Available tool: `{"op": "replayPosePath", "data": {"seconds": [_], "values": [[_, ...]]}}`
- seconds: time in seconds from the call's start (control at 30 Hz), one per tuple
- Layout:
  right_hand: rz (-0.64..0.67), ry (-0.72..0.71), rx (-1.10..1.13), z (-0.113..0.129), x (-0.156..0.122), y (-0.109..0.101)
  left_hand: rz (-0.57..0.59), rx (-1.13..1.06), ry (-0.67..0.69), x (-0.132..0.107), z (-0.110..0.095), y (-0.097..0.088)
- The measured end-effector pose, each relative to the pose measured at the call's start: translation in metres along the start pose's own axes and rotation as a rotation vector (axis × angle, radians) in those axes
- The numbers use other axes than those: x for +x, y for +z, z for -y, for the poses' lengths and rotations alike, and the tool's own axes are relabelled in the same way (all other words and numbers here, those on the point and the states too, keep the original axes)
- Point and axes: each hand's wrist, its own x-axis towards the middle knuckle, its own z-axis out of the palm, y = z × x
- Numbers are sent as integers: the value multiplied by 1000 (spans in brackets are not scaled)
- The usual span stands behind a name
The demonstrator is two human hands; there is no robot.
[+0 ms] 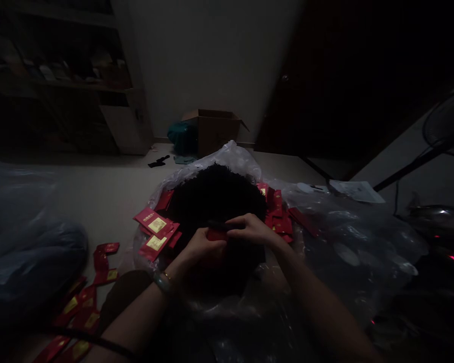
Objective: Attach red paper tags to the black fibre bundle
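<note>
My left hand (199, 247) and my right hand (251, 228) meet over a heap of dark loose stuff (215, 201) lying on clear plastic sheeting (325, 242). Both hands pinch a small red packet (216, 235) between them. The right fingers also lie along a thin dark object at the packet's top edge; I cannot make out what it is. A bracelet (162, 282) sits on my left wrist. More red packets with gold labels (153, 223) lie beside the heap on the left and on the right (278, 212).
Several red packets (85, 307) are scattered on the floor at lower left. A bulging plastic bag (26, 242) fills the left. An open cardboard box (214, 128) stands by the far wall, shelves (60, 75) at upper left, a fan (448, 123) and papers (357, 190) at right.
</note>
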Motion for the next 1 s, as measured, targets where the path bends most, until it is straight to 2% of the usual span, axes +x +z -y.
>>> {"op": "replayPosePath", "data": {"seconds": [0.2, 0.43, 0.6, 0.77, 0.83, 1.0], "values": [[6, -1, 23, -5, 1, 2, 9, 16, 20, 2, 3, -1], [-8, 0, 19, -10, 6, 2, 0, -79, -54, 0, -3, 0], [61, 5, 93, -9, 9, 1, -2, -73, -32, 0, -4, 0], [80, 139, 164, -9, 10, -6, -22, -52, -34, 1, -5, -1], [74, 127, 193, -8, 9, -9, -28, -53, -36, 1, -5, -1], [154, 92, 218, -8, 12, -8, -8, -48, -46, 0, -7, -1]]}}
